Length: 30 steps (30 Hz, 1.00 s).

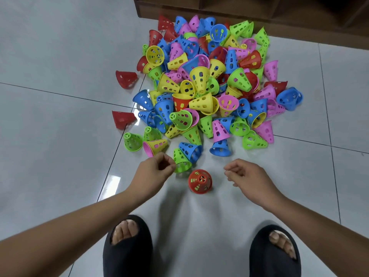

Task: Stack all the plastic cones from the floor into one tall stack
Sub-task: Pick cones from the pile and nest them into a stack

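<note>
- Two red cones lay apart from the heap at the far left, one (126,79) higher in the view and one (123,119) lower, both tipped on their sides on the floor (50,96).
- The left hand (154,168) hovered just beside a green cone (181,160) lying on its side at the near edge of the heap; its fingers were loosely curled with thumb and fingertips nearly pinched, and it held nothing that could be seen.
- The stack (199,181) stood upright on the floor between the two hands, a red cone on top with yellow-green showing through its holes, so it seemed to be at least two cones deep; the exact number could not be told from above.
- The pile of cones (203,84) lay beyond the stack toward the wooden cabinet (259,13): red, blue, pink, yellow and green, tumbled over one another. They were too overlapped to count exactly, but there were clearly many dozens, with no colour plainly dominant.
- The right hand (244,174) hung well to the right of the stack, half open with fingers bent, and empty.
- Judged from this, the task had barely begun: a short stack started, nearly every cone left to gather.
- Two black slippers (127,254) framed the near floor.
</note>
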### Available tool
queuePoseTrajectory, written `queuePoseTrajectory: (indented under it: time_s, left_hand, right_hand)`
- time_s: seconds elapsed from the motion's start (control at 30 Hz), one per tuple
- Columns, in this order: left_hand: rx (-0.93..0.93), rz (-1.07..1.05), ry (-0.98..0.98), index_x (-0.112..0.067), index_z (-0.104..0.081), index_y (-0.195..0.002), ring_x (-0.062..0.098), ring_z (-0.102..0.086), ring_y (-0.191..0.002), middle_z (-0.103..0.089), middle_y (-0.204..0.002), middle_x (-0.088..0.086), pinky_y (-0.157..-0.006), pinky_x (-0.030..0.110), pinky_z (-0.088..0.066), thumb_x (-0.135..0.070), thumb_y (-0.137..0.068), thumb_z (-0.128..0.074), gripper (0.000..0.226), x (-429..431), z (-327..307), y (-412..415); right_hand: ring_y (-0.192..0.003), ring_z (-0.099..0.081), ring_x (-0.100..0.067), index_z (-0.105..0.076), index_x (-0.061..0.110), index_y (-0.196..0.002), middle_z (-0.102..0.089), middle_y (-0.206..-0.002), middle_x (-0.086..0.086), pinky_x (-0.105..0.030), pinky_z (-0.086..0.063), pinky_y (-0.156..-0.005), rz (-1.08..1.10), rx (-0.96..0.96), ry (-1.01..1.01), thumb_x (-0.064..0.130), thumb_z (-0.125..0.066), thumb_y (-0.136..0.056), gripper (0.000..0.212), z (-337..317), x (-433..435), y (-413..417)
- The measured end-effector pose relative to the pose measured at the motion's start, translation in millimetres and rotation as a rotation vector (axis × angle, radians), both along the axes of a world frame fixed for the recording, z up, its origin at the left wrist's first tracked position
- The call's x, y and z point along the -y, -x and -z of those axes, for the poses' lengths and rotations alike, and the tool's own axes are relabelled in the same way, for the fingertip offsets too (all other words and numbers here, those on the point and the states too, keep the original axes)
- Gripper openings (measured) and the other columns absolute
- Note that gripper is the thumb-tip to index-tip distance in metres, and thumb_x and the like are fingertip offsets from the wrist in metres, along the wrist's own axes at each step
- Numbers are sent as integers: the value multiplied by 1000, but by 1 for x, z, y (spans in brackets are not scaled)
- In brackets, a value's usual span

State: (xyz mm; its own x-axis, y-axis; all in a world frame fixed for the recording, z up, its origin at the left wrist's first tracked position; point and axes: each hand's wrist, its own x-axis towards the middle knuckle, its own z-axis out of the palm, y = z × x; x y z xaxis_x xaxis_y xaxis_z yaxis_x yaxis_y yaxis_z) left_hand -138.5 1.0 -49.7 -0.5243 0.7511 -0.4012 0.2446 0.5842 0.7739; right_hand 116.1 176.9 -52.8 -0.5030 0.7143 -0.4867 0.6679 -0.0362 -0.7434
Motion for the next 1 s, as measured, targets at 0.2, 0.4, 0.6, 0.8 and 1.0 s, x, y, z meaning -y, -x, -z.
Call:
queuePoseTrajectory:
  time_s: [0.2,0.4,0.6,0.8,1.0]
  left_hand:
    - [-483,169,-146,-25,-71,-104,12,-61,-97,-68,-102,-9,-81,29,-49,-22,-96,-73,10,-14,4,37]
    - [-675,294,11,-22,-69,-123,31,-60,-109,-67,-122,1,-92,45,-53,-32,-94,-75,31,-9,31,65]
    - [-687,299,109,-21,-64,-114,34,-60,-98,-62,-112,4,-80,44,-55,-34,-84,-84,38,7,47,71]
    - [-599,236,217,-28,-49,-130,34,-62,-102,-61,-121,5,-79,43,-54,-33,-81,-86,62,17,52,66]
    - [-581,323,336,-30,-47,-143,34,-65,-111,-60,-130,3,-85,43,-54,-28,-80,-80,72,21,52,68]
  right_hand:
    - [-93,-64,3,-70,29,-122,-66,-112,11,-27,-53,-88,-109,3,-284,16,-69,-96,29,7,-27,16]
    - [-118,-58,-12,-59,33,-146,-48,-132,9,-37,-49,-107,-279,95,-327,28,-68,-99,48,20,-38,24]
    - [-104,-61,-15,-63,30,-113,-49,-121,9,-35,-51,-93,-303,129,-386,43,-68,-98,20,25,-33,20]
    - [-91,-62,-22,-48,26,-99,-53,-103,6,-43,-54,-78,-267,229,-385,47,-81,-85,41,32,-22,11]
    - [-107,-65,-22,-45,29,-136,-64,-116,3,-39,-56,-86,-406,344,-332,35,-83,-79,69,34,-15,6]
